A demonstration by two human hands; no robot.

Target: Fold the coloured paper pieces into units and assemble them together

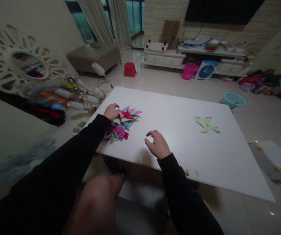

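1. The left hand (112, 112) is at the far left part of a pile of folded paper pieces (119, 131), its fingers bent over the edge; whether it grips a piece or only touches one, I cannot tell.
2. The pile lies at the left end of a white bench (164, 111); its pieces are pink, red, blue, green and purple, heaped over one another, with several points turned right.
3. The right hand (158, 144) is above the near middle of the bench, right of the pile and apart from it; it is open, fingers curved, with a gap between thumb and forefinger.
4. A pale green folded paper (207, 124) lies toward the right end of the bench, well apart from both hands; a small pink strip (208, 117) shows at its far edge.
5. Beyond the bench, a red stool (130, 69) stands on the floor; a turquoise basket (232, 100) is just past the far right corner.
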